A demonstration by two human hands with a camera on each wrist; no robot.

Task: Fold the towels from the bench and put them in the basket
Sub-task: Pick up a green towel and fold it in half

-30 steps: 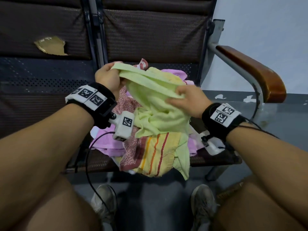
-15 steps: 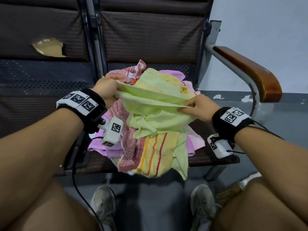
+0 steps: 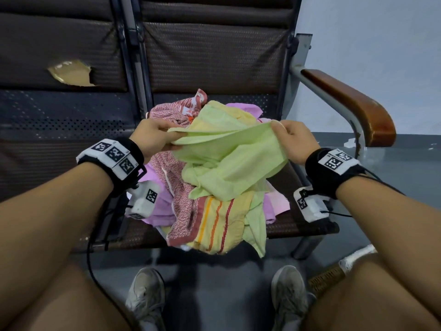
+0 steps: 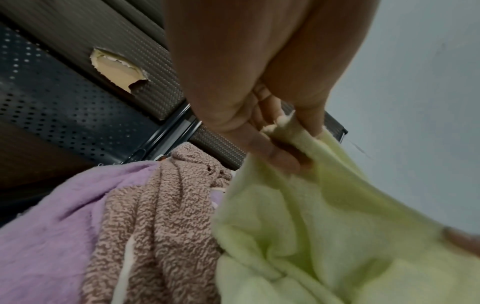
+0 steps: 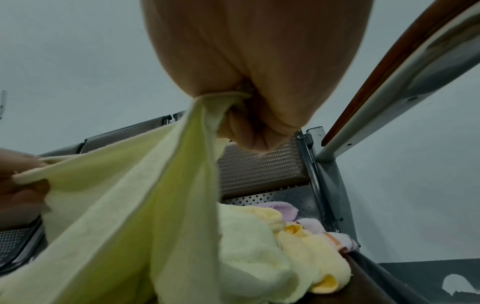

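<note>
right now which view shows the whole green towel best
The head view: the green towel appears whole there, its top edge stretched between the left hand and right hand, the rest sagging onto the pile. The left wrist view shows only the pinched corner and nearby folds; the right wrist view shows the taut edge, not the lower part.

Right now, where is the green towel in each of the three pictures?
Head: green towel in the middle, stretched between left hand and right hand.
Left wrist: lower right.
Right wrist: sweeping from centre to lower left.
Shared landmark: the bench backrest behind it.
</note>
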